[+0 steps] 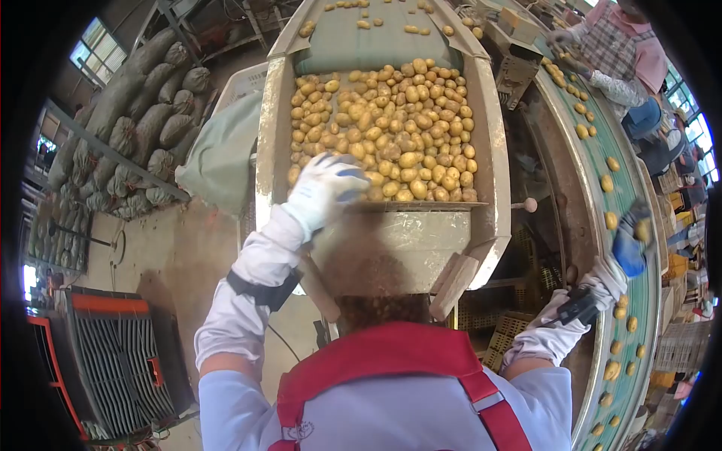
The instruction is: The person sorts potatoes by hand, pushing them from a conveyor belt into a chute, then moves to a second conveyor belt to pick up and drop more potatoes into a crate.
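Observation:
My left hand (pixel 329 189), in a white glove with bluish finger faces, is over the front left corner of a metal bin (pixel 268 161). Its fingers are loosely bent and apart; nothing shows in them, though their undersides are partly hidden. Many yellow-brown potatoes (pixel 406 124) are heaped in the bin, just beyond the fingers. Out to the right, my right hand (pixel 630 248), in a blue-faced glove and slightly blurred, is above a green conveyor belt (pixel 626 289). Its fingers are curled around a potato (pixel 642 230).
A wide belt (pixel 376 37) carrying scattered potatoes meets the bin's far end. Potatoes lie along the right belt, where a co-worker (pixel 617 45) stands at the far side. Filled mesh sacks (pixel 154 116) are stacked at left. Yellow crates (pixel 508 334) sit below the right belt.

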Action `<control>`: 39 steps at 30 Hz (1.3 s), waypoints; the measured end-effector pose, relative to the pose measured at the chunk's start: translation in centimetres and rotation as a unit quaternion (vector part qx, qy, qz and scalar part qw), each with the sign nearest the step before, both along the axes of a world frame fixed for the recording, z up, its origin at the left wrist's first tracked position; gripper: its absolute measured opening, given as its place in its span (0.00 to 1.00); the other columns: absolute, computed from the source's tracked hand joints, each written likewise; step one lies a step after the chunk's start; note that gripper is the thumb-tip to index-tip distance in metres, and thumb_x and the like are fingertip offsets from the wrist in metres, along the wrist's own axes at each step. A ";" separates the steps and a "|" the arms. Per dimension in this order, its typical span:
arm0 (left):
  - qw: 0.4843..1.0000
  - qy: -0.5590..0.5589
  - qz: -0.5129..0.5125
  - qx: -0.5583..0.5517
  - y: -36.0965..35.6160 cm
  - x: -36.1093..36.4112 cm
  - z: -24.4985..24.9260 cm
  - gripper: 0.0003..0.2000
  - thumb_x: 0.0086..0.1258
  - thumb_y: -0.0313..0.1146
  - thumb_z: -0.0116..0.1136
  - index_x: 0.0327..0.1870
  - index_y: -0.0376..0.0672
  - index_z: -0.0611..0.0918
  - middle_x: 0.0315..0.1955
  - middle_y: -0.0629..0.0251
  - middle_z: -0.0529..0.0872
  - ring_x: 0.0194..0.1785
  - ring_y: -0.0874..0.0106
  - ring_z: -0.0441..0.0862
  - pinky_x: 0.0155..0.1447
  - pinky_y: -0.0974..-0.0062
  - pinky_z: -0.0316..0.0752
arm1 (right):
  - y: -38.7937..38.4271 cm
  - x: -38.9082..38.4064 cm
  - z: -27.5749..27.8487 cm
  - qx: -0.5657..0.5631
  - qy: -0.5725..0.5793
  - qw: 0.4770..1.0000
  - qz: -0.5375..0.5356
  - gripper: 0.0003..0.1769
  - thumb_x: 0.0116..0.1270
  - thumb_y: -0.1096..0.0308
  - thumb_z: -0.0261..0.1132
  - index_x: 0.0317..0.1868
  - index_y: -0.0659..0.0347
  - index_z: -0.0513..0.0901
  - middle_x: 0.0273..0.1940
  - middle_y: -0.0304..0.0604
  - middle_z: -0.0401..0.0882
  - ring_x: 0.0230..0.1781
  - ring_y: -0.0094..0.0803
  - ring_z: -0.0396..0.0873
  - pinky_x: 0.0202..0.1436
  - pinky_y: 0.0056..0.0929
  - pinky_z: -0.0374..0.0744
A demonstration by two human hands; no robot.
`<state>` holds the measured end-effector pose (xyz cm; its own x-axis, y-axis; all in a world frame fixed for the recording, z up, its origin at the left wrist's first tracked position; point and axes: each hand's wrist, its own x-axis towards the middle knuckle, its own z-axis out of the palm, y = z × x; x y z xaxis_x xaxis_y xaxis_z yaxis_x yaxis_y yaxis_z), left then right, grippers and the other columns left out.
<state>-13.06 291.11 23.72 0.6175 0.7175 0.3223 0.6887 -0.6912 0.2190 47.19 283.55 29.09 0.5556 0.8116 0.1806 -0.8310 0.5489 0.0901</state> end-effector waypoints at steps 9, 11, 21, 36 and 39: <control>0.988 0.138 -0.040 -0.050 3.7 4.0 -2.3 0.17 0.63 0.34 0.63 0.55 0.56 0.84 0.57 0.71 0.82 0.69 0.58 0.69 0.74 0.55 0.59 | 0.6 -17.0 -3.6 -0.127 -0.601 0.784 -0.089 0.32 0.73 0.54 0.58 0.70 0.66 0.68 0.67 0.51 0.71 0.67 0.44 0.72 0.73 0.43 0.65; 0.996 0.067 -0.012 -0.061 2.6 3.3 -3.2 0.18 0.65 0.34 0.62 0.57 0.54 0.82 0.58 0.67 0.81 0.68 0.56 0.70 0.74 0.56 0.59 | 2.6 -18.0 -5.2 -0.216 -0.828 0.477 -0.202 0.21 0.71 0.60 0.62 0.61 0.59 0.79 0.62 0.51 0.76 0.63 0.44 0.73 0.68 0.37 0.69; 0.975 -0.159 0.061 -0.140 -10.9 -2.2 0.3 0.24 0.55 0.21 0.67 0.57 0.39 0.81 0.55 0.53 0.83 0.62 0.54 0.78 0.66 0.61 0.71 | -0.5 -16.5 -12.4 -0.319 -0.895 0.261 -0.170 0.15 0.68 0.68 0.61 0.54 0.60 0.82 0.48 0.52 0.83 0.51 0.49 0.80 0.56 0.40 0.77; 0.947 -0.181 0.244 -0.102 -12.9 -4.9 -2.1 0.21 0.59 0.27 0.68 0.56 0.45 0.83 0.48 0.59 0.86 0.51 0.61 0.84 0.58 0.69 0.77 | -4.1 -13.6 -21.9 -0.419 -0.725 0.543 0.065 0.23 0.69 0.76 0.60 0.64 0.72 0.74 0.59 0.48 0.79 0.59 0.32 0.77 0.65 0.30 0.72; 0.961 -0.122 0.243 -0.053 -10.9 -4.5 -2.6 0.21 0.59 0.28 0.68 0.55 0.45 0.83 0.48 0.58 0.86 0.51 0.59 0.83 0.57 0.65 0.77 | -4.1 -14.4 -21.6 -0.436 -0.649 0.616 0.095 0.23 0.69 0.76 0.59 0.64 0.72 0.73 0.59 0.49 0.79 0.58 0.33 0.77 0.64 0.30 0.73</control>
<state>-17.55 280.19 21.09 0.1169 0.9390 0.3233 0.8439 -0.2655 0.4662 32.81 279.42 7.52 0.2822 0.9427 -0.1780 0.0516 -0.2002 -0.9784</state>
